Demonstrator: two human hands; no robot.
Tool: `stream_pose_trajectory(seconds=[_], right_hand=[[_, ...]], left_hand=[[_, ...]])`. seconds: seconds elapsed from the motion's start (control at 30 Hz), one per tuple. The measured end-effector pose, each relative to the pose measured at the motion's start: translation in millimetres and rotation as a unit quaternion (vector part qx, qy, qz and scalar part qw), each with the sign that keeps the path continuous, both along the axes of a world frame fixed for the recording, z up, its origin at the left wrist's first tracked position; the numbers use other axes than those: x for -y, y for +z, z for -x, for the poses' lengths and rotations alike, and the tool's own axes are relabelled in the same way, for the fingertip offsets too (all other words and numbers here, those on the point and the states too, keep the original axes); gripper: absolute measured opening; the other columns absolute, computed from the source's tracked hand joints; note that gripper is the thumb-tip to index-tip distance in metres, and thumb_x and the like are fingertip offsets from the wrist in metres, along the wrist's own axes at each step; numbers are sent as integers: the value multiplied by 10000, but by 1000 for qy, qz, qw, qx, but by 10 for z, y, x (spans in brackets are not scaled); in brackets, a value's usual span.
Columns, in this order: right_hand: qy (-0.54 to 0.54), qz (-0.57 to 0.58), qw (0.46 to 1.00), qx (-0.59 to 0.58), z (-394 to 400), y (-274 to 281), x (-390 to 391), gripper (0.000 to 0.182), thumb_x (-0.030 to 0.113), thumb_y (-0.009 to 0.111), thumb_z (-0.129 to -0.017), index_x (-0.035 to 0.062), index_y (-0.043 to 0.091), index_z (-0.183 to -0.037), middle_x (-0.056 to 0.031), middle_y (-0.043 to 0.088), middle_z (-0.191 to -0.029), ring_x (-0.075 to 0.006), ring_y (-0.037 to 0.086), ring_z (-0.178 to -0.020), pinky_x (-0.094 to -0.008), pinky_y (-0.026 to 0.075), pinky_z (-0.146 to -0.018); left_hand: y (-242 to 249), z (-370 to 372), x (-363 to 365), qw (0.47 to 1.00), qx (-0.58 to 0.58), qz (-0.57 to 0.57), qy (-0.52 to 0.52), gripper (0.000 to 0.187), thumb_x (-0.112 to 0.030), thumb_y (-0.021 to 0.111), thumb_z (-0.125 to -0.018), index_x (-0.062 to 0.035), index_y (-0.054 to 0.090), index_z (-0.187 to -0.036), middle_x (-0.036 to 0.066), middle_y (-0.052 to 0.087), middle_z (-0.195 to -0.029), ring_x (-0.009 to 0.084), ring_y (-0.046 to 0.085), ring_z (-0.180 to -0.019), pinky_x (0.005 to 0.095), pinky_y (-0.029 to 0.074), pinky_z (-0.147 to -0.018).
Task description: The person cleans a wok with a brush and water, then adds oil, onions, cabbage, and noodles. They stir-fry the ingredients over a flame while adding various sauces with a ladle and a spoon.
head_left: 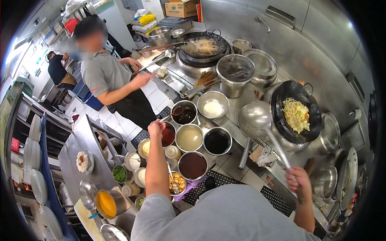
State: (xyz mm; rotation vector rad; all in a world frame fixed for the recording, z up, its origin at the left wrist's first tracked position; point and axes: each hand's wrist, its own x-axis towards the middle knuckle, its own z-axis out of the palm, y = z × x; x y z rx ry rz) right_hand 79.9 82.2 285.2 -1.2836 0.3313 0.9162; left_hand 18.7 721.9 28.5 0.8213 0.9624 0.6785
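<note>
My left hand [156,128] reaches forward, closed on the thin handle of a spoon [168,116]. The spoon's end dips into a metal pot of dark brown sauce [185,115]. In my right hand [298,181] is the long handle of a large metal ladle [257,114]. Its bowl is held over a perforated skimmer [246,127], left of the wok. Noodles with cabbage [296,115] lie inside the black wok [281,94] on the range. Around my left forearm stand pots of red sauce [169,135], pale liquid [189,137] and black liquid [217,140].
A co-worker [108,68] stands ahead at another wok [203,47] with bubbling contents. A deep pot [236,72] and a bamboo brush [206,79] sit between. At left, a steel counter [74,148] holds a plate of rice [84,162]; stacked plates [39,186] line a shelf.
</note>
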Motion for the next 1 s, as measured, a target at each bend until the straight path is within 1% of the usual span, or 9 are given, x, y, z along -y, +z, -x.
stream_pose_trajectory(seconds=[0.3,0.53,0.6,0.63,0.67,0.73,0.77,0.93,1.0], right_hand=[[185,-97,966,-150,-353,-807,-2040,235,179,523,-966,50,511,-1162,51,458,-656,-41,396,-458,-216,317,-377],[211,-132,948,-198,-384,-800,-2545,218,185,498,-975,66,482,-1157,64,468,-672,-36,412,-474,-203,328,-400],[199,-130,949,-208,-362,-721,-2610,211,177,498,-975,62,488,-1152,61,464,-663,-31,405,-460,-195,322,-383],[187,-129,949,-219,-358,-690,-2622,204,169,499,-975,59,494,-1147,58,461,-654,-25,399,-447,-186,316,-366],[185,-129,949,-219,-362,-702,-2620,204,169,499,-975,59,494,-1147,58,461,-654,-25,399,-447,-186,316,-366],[192,-156,940,-236,-380,-749,-2612,201,173,492,-978,53,499,-1140,59,459,-649,-22,410,-445,-178,338,-361],[189,-157,941,-234,-396,-737,-2606,201,173,492,-978,53,499,-1140,59,459,-649,-22,410,-445,-178,338,-361],[200,-205,921,-265,-424,-818,-2532,185,182,484,-979,63,504,-1119,58,480,-649,-36,417,-456,-191,328,-367],[188,-227,908,-297,-406,-845,-2500,188,181,483,-980,57,512,-1117,56,480,-645,-36,423,-453,-192,339,-361]], left_hand=[[745,18,300,997,22,-62,35,133,-92,551,-930,29,568,-982,108,622,-745,176,622,-586,274,542,-493],[712,14,503,992,22,-121,24,159,-122,581,-945,31,583,-985,107,641,-728,164,617,-555,265,522,-486],[606,-12,572,976,9,-217,-9,172,-134,580,-951,36,606,-946,104,650,-731,154,624,-570,266,520,-496],[648,2,682,943,-42,-327,-38,190,-146,586,-951,37,624,-914,83,659,-733,126,626,-592,280,517,-518],[612,5,734,899,-79,-426,-65,172,-143,600,-937,24,630,-913,90,673,-736,176,653,-609,321,525,-564],[719,91,865,675,-190,-710,-59,127,-128,617,-912,-4,635,-931,114,681,-784,260,666,-654,357,528,-613],[737,106,885,643,-179,-741,-74,87,-106,631,-890,-35,639,-941,126,686,-852,318,660,-713,381,530,-641],[709,172,987,643,-135,-753,-47,129,-155,614,-909,-43,673,-936,143,690,-840,334,664,-744,401,528,-666],[697,145,975,639,-141,-756,-12,84,-76,646,-876,-41,641,-952,132,691,-841,303,672,-732,387,532,-646]])
